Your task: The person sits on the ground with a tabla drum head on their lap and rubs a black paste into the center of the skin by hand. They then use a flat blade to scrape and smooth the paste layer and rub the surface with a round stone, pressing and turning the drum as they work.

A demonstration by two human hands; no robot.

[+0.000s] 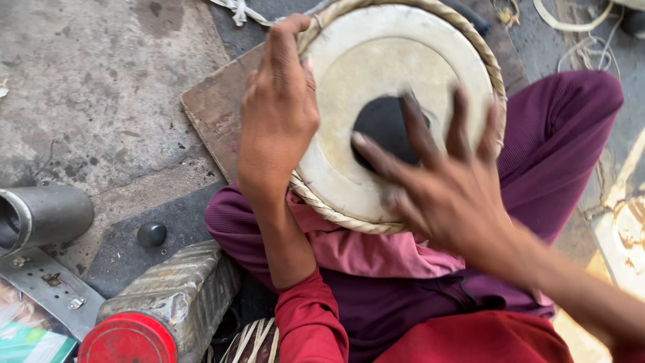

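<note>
The round hand drum with a pale skin head, a black centre spot and a braided rim (376, 87) lies tilted on the person's lap, over a pink cloth (363, 252). The left hand (279, 114) grips its left rim, fingers closed together over the far edge. The right hand (443, 181) is on the skin, fingers spread apart and blurred. The drum looks stiff and rather heavy, its skin delicate; the braided rim seems the safest hold. Its body is hidden underneath.
</note>
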